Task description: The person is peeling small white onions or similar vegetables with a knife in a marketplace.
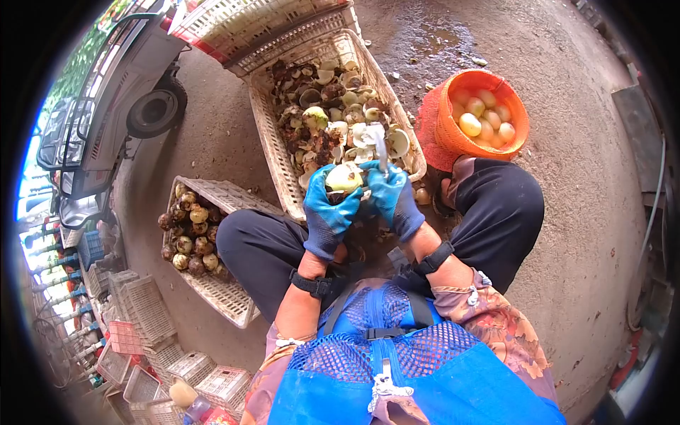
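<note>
Near the front end of the crate, my left hand [331, 205] in a blue glove closes around an onion [345, 177], whose pale yellow-green flesh shows with a brown spot. My right hand [389, 195], also gloved, grips what looks like a knife, its pale length [381, 150] sticking up past the fingers. A thin edge between the two hands lies close to the onion. Beneath and beyond both hands, onion skins and trimmings [338, 106] fill a whitish plastic crate [268, 145].
An orange basket [445, 106] of peeled onions [485, 117] stands right of the crate. At left, a tilted crate [225, 301] holds unpeeled onions [195, 237]. More crates [145, 308] are stacked lower left. A parked vehicle [106, 120] stands upper left. Wet ground [428, 35] lies beyond.
</note>
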Demonstrator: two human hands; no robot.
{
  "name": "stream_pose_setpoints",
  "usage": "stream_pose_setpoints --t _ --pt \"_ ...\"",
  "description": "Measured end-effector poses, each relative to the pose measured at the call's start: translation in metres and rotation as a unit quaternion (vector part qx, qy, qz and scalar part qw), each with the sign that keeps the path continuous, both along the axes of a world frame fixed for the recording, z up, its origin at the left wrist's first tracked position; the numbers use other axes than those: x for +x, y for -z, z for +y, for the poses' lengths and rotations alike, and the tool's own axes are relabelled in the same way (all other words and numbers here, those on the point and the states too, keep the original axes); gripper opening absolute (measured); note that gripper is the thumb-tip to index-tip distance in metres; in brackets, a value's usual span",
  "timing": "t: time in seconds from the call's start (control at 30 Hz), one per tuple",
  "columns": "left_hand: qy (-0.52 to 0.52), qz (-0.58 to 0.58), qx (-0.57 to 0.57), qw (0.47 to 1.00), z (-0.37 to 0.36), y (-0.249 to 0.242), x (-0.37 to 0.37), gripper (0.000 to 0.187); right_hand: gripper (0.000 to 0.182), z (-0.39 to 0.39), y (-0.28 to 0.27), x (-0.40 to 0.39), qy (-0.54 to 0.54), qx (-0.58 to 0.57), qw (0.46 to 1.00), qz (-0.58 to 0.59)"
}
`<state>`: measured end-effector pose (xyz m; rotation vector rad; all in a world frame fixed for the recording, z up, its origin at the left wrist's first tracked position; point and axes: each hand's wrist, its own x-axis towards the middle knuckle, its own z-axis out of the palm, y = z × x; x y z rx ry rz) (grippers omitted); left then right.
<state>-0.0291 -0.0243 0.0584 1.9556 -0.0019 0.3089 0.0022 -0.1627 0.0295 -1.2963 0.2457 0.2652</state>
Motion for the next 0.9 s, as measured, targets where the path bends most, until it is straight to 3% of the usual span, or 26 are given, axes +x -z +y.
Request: stream_pose_setpoints --t 0.1,0.13,0.23,0.27,0.37,0.5,0.73,0.83,0.9 --pt "-0.006 -0.042 0.052 0.998 0.000 -0.001 0.001 0.055 0.019 -0.016 0.000 0.005 -0.053 -0.141 0.986 -0.064" --pt "-0.013 -0.054 0.077 0.995 0.002 0.001 0.002 0.055 0.019 -0.019 -0.018 0.000 -0.040 -0.186 0.972 -0.141" --pt "-0.033 -0.065 0.127 0.989 0.005 0.005 0.004 0.056 0.018 -0.028 -0.040 -0.007 -0.162 -0.254 0.944 -0.137" --pt "-0.038 -0.064 0.140 0.987 0.006 0.005 0.004 0.056 0.017 -0.030 -0.043 -0.008 -0.194 -0.325 0.909 -0.176" --pt "-0.036 -0.008 0.063 0.997 0.005 0.005 0.002 0.061 0.017 -0.027 -0.038 -0.011 -0.227 -0.405 0.863 -0.200" --pt "-0.040 -0.057 0.091 0.993 0.004 0.009 0.003 0.056 0.019 -0.020 -0.033 -0.009 -0.238 -0.368 0.884 -0.163" --pt "-0.082 0.024 -0.026 0.996 0.003 0.007 0.003 0.043 0.019 -0.021 -0.024 -0.010 -0.268 -0.352 0.884 -0.148" --pt "-0.090 0.150 -0.375 0.910 0.000 -0.010 0.003 0.035 0.017 -0.017 -0.017 -0.015 -0.234 -0.372 0.881 -0.176" --pt "-0.097 0.134 -0.408 0.898 0.008 -0.005 0.005 0.033 0.016 -0.014 -0.007 -0.018 -0.190 -0.385 0.880 -0.203"
